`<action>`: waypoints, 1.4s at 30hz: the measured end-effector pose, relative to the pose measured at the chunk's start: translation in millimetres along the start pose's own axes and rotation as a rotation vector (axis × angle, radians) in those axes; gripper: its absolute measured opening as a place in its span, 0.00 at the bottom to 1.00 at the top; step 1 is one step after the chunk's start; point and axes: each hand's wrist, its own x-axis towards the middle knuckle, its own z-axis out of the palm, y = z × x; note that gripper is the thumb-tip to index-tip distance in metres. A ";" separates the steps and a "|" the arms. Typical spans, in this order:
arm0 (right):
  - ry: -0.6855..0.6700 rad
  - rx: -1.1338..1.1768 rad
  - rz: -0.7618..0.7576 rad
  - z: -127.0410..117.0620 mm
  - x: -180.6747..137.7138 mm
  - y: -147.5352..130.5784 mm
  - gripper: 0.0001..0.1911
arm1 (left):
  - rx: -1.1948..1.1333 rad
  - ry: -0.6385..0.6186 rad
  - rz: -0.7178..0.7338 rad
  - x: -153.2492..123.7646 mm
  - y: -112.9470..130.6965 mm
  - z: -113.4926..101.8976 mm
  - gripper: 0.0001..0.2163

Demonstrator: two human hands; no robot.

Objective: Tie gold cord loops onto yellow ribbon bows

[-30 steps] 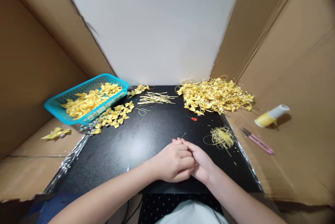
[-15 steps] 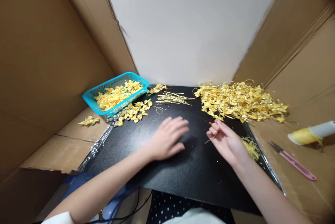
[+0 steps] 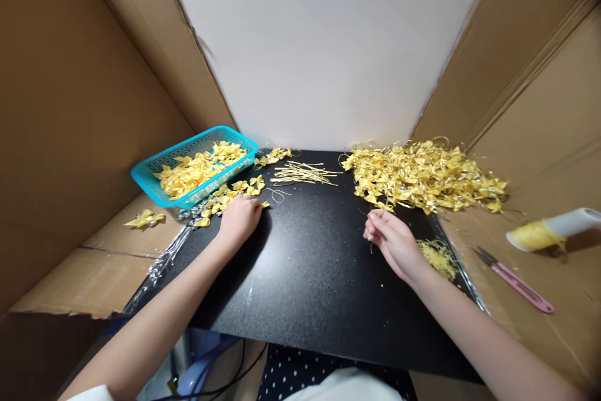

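My left hand (image 3: 240, 216) rests on the black mat (image 3: 310, 276) with its fingertips on the small group of yellow ribbon bows (image 3: 230, 196) beside the blue basket (image 3: 154, 179); its fingers are curled over a bow, and I cannot make out whether they grip it. My right hand (image 3: 392, 239) hovers over the mat's right part, fingers pinched together on a thin needle or thread, near the big heap of yellow bows (image 3: 425, 176). A small tangle of yellow thread scraps (image 3: 439, 257) lies just right of that hand.
The blue basket holds more yellow bows. Cut gold strands (image 3: 305, 172) lie at the mat's back. Pink thread snips (image 3: 514, 279) and a yellow thread spool (image 3: 549, 230) lie on the cardboard at right. One stray bow (image 3: 143, 219) lies left. Cardboard walls enclose the sides.
The hands, joined a second ago, have parted. My left hand has moved left to the bows by the basket; my right hand stays pinched near the big heap.
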 end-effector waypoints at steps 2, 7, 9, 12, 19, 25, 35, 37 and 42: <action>-0.031 -0.050 0.002 2.3 -1.0 6.3 0.19 | -0.445 -0.061 -0.021 -3.1 22.3 9.1 0.08; -0.060 -0.151 -0.054 5.9 -4.5 23.3 0.18 | -1.366 -0.499 -0.191 -21.9 94.1 44.9 0.19; -0.031 -0.166 -0.068 6.0 -4.9 27.3 0.17 | -1.433 -0.512 -0.151 -30.0 114.0 56.2 0.19; 0.001 -0.151 -0.072 5.8 -4.5 29.4 0.16 | -1.386 -0.488 -0.041 -38.2 126.4 65.1 0.18; -0.003 -0.164 -0.057 8.6 -5.4 27.3 0.15 | -1.479 -0.564 -0.163 -45.2 123.3 65.3 0.15; -0.027 -0.171 -0.088 6.7 -5.2 25.0 0.15 | -1.707 -0.987 -0.313 -48.0 122.7 58.8 0.14; -0.115 -0.272 -0.183 3.8 -5.6 28.1 0.10 | -1.813 -0.918 -0.319 -48.7 121.3 63.6 0.18; -0.096 -0.259 -0.203 3.0 -5.7 27.0 0.10 | -1.791 -0.843 -0.272 -49.3 121.7 64.5 0.18; -0.002 -0.363 -0.264 -3.7 -7.7 24.3 0.07 | -1.673 -0.647 -0.210 -50.7 121.9 65.5 0.15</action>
